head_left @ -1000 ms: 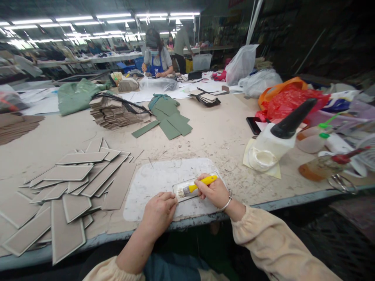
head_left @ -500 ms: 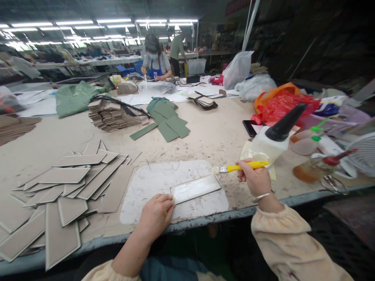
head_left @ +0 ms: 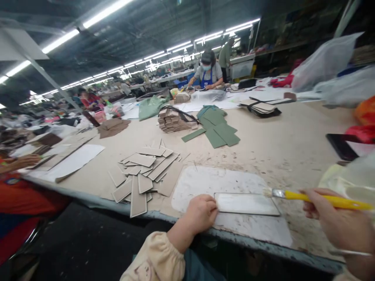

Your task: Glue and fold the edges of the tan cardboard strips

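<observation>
My right hand [head_left: 336, 220] is closed around the yellow handle of a flat paintbrush [head_left: 293, 195]. Its pale bristles point left, at the upper right edge of a rectangular panel [head_left: 246, 203]; whether they touch it I cannot tell. The panel has a whitish, wet-looking face with a thin dark border and lies flat on a stained white sheet [head_left: 193, 183]. At the panel's left end, my left hand [head_left: 202, 212] has its fingers curled together, holding that end. Left of the sheet is a loose pile of grey-beige panels [head_left: 146, 168] with pale borders.
Green strips [head_left: 216, 125] and a tied bundle of brown pieces [head_left: 175, 119] lie farther back. A dark phone [head_left: 341, 146] and a pale container [head_left: 360, 175] are at the right. A co-worker [head_left: 207, 72] sits across the table; another person's arm [head_left: 20, 162] shows at far left.
My view has swung left and tilted, so the table's things appear shifted right. The brush is still in my right hand, its bristles now nearer the panel's upper edge. My left hand stays at the panel's end.
</observation>
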